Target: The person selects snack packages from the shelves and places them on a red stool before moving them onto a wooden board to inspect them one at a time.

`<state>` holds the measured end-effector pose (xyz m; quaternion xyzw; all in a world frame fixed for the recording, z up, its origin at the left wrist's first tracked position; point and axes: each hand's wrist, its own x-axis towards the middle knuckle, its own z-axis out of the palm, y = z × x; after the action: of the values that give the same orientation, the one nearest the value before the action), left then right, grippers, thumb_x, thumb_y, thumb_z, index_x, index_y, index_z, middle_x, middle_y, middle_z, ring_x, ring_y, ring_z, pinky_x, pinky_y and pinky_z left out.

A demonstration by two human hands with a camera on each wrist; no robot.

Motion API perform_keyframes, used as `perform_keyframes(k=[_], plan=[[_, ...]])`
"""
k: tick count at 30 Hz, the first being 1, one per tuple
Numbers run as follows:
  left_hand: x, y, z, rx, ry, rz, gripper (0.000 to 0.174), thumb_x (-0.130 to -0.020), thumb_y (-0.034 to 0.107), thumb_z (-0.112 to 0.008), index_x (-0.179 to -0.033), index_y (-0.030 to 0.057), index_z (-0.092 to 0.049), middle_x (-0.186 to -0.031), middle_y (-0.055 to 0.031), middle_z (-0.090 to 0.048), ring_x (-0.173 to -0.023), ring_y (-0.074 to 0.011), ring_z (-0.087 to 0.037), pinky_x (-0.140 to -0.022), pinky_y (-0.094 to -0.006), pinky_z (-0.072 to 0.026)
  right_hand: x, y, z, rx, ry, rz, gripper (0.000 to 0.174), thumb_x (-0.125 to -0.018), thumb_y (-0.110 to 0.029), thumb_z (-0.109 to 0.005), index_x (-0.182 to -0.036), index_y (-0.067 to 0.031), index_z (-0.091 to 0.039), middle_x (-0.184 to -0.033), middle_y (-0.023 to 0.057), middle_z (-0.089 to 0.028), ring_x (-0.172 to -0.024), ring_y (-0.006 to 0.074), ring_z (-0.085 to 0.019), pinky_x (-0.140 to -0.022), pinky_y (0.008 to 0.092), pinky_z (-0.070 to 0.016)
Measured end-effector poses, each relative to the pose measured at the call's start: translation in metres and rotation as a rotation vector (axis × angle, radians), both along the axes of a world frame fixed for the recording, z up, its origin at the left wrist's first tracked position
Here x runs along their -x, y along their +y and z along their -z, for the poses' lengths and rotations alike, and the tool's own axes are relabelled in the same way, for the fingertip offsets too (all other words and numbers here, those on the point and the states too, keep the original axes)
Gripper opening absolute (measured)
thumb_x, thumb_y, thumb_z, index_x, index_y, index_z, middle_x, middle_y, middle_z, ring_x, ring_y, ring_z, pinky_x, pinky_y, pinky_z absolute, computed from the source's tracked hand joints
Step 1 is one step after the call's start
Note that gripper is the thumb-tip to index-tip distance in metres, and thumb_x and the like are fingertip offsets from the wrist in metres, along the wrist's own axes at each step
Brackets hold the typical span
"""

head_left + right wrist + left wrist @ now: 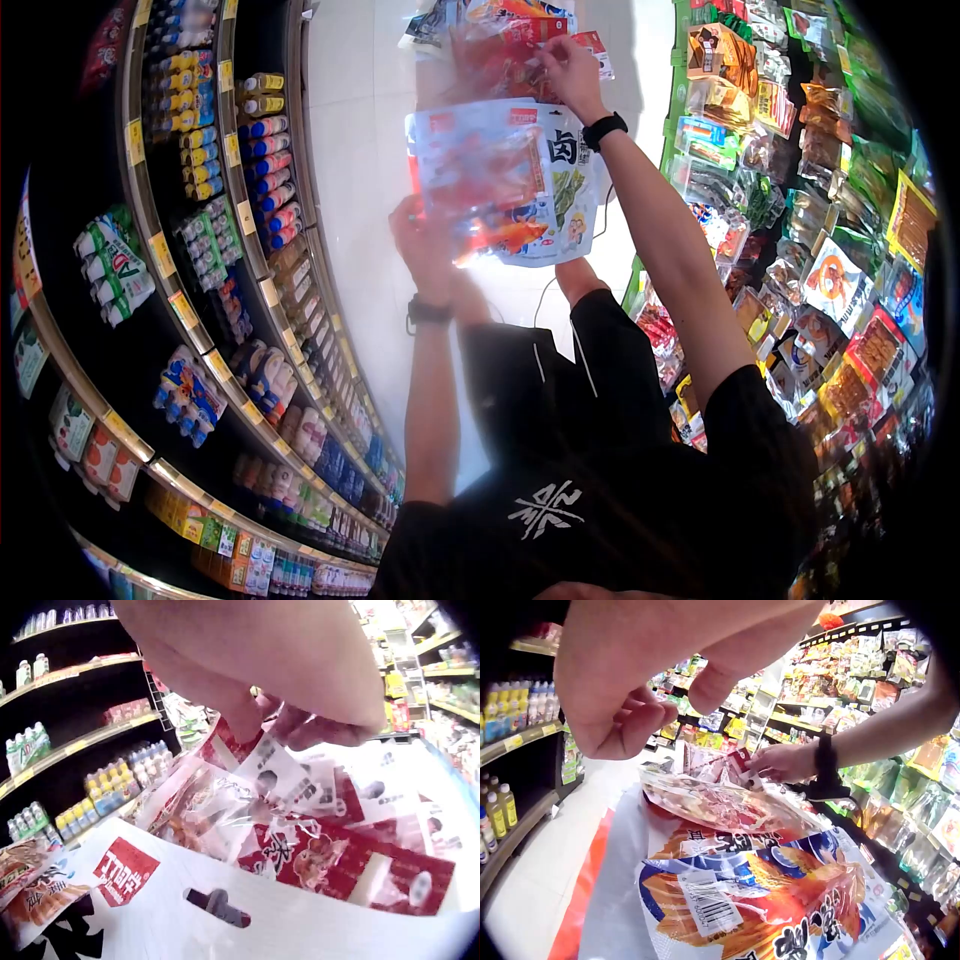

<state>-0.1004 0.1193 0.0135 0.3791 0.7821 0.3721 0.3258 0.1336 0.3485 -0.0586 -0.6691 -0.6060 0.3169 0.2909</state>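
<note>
My right hand (574, 78) is at the far end of a pile of snack packets. In the right wrist view its fingers pinch the edge of a red-and-white snack packet (279, 763). Below them lies a clear-windowed packet (202, 802), and in front stands a large white bag (169, 889) with a slot handle and a red logo. Close to the left edge of the pile is my left hand (425, 245); the left wrist view shows its fingers loosely curled with nothing between them. Under it lies an orange-and-blue packet (772, 889) with a barcode.
Shelves of bottled drinks (270, 175) run along the left side. On the right, a display (730, 120) with a green edge holds many hanging snack packs. A pale tiled floor (365, 150) lies between them. The person's legs in black shorts (525, 390) are under the arms.
</note>
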Motion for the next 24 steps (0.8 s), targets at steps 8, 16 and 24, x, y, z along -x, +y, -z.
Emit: perform_keyframes(k=[8,16,24], plan=[[0.009,0.001,-0.001,0.023,0.039,0.019,0.033,-0.086,0.020,-0.068,-0.112,0.0041,-0.056,-0.095,-0.0028,-0.050,-0.067,-0.0074,-0.046,-0.058,-0.0214,-0.0421,0.009,0.004,-0.038,-0.206,0.237,-0.030,0.013,-0.088,-0.012,-0.064,-0.096,-0.0023,-0.061,-0.090,0.0063,-0.068,-0.079,0.0162,-0.067,-0.070,0.0267,-0.0512],[0.017,-0.002,0.003,0.010,0.069,0.033,0.034,-0.086,0.022,-0.069,-0.113,0.0042,-0.056,-0.097,-0.0030,-0.052,-0.067,-0.0077,-0.048,-0.058,-0.0216,-0.0421,0.019,0.008,-0.073,-0.361,0.279,0.017,0.010,-0.090,-0.007,-0.059,-0.097,-0.0018,-0.057,-0.089,0.0093,-0.068,-0.077,0.0166,-0.065,-0.067,0.0287,-0.0507],[0.015,0.008,-0.019,0.028,-0.144,0.043,0.039,-0.086,0.019,-0.068,-0.119,0.0039,-0.054,-0.103,-0.0033,-0.055,-0.076,-0.0065,-0.051,-0.060,-0.0216,-0.0437,0.029,0.000,-0.125,-0.465,0.333,0.047,0.008,-0.091,-0.007,-0.054,-0.093,-0.0001,-0.057,-0.085,0.0119,-0.069,-0.070,0.0155,-0.064,-0.058,0.0254,-0.0483]])
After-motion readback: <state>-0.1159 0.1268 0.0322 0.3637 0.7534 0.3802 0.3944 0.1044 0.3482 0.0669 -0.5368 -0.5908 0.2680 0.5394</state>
